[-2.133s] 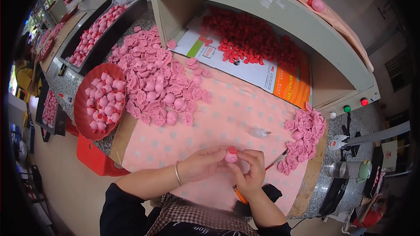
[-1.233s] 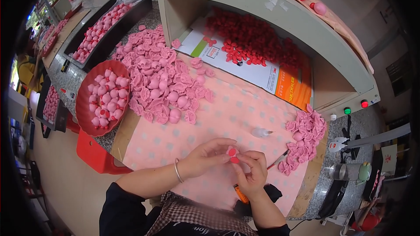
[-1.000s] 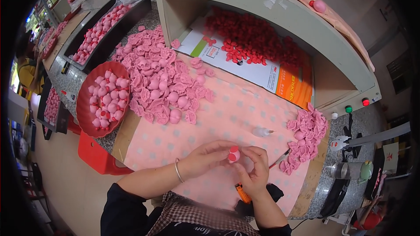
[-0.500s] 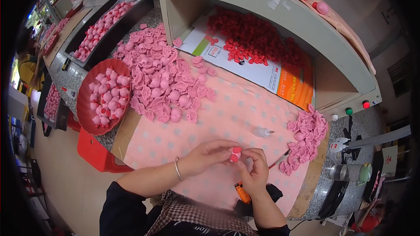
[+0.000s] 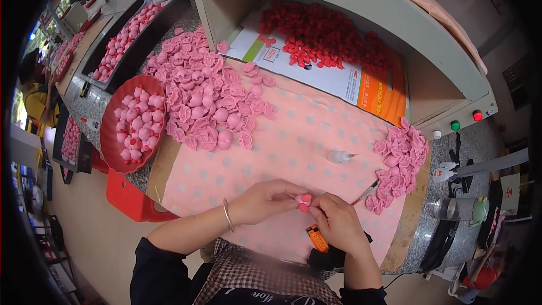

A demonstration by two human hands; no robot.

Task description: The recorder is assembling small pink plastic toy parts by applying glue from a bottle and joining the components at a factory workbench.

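Pinching a small pink moulded piece (image 5: 303,200) between them, left hand (image 5: 262,202) and right hand (image 5: 337,223) meet over the pink dotted worktop (image 5: 293,141); fingers hide its shape. An orange lighter (image 5: 317,238) lies partly covered. A white-and-orange printed sheet (image 5: 344,82) lines the alcove.

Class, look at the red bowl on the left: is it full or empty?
Full: the red bowl is heaped with pink pieces almost to its rim.
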